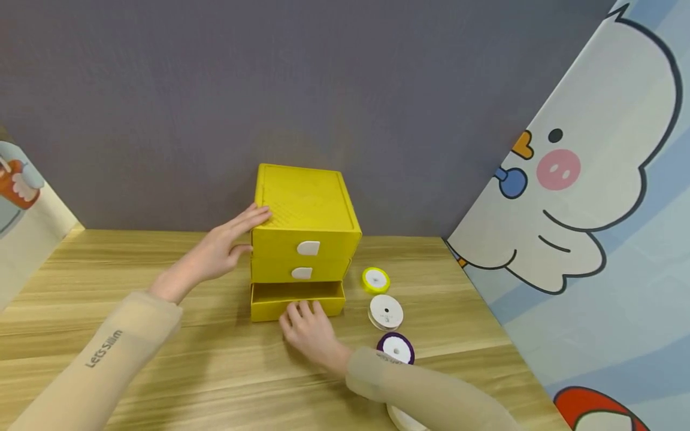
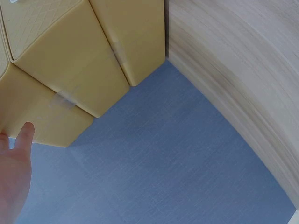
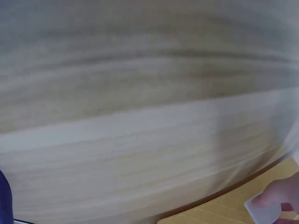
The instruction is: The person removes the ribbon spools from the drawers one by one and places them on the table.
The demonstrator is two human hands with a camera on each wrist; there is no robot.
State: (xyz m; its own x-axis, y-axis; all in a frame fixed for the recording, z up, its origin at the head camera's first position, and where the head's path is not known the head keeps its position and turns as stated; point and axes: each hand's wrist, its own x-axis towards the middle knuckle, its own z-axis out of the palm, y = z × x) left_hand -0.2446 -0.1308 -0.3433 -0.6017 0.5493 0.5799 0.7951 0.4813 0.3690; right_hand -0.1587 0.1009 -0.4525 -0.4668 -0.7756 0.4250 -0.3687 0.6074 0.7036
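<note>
A yellow three-drawer box [image 1: 307, 197] stands on the wooden table against the grey backdrop. Its bottom drawer [image 1: 264, 311] is pulled partway out and its two upper drawers are closed. My left hand [image 1: 218, 248] rests on the box's top left edge, fingers straight and thumb by the side wall; the left wrist view shows the thumb [image 2: 25, 135] close to that wall. With fingers over the front of the bottom drawer, my right hand [image 1: 312, 332] pinches its white pull tab [image 3: 264, 210], as the right wrist view shows. The head view hides that tab behind the hand.
Right of the box, ribbon spools line the table: a yellow one [image 1: 375, 279], a white one [image 1: 386, 312] and a purple one [image 1: 396, 347]. Another pale spool [image 1: 404, 419] is partly covered by my right sleeve. A cartoon-printed panel [image 1: 593, 179] borders the table's right side.
</note>
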